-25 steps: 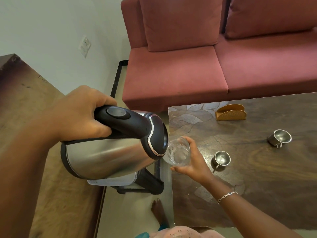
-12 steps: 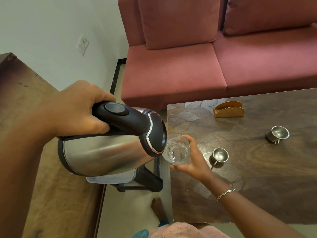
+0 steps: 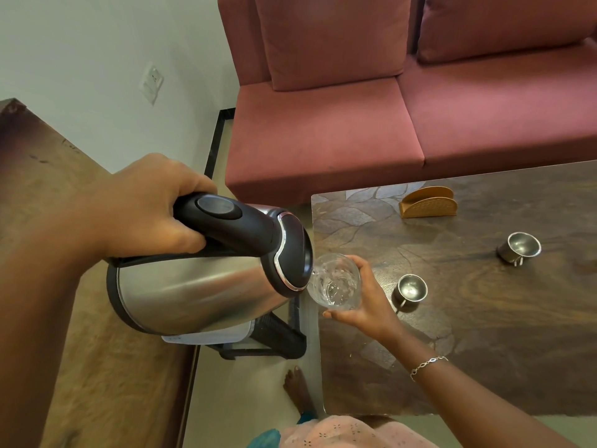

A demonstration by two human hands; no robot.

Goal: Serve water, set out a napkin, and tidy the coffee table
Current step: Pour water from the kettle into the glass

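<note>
Where the left hand (image 3: 145, 208) grips: curled round the black handle of the kettle (image 3: 193, 292), which is tipped rightward above the floor gap between the wooden side surface (image 3: 48, 189) and the coffee table (image 3: 484, 334).
Glass (image 3: 336, 282): tilted toward the kettle's spout, held over the coffee table's left edge, water inside.
Right hand (image 3: 368, 305): fingers wrapped round the glass from the right.
Near steel cup (image 3: 410, 291): just beside the right hand, close to the left edge.
Napkin holder (image 3: 428, 203): near the far edge, facing the sofa (image 3: 323, 140).
Far steel cup (image 3: 520, 248): well right, bare tabletop around it.
</note>
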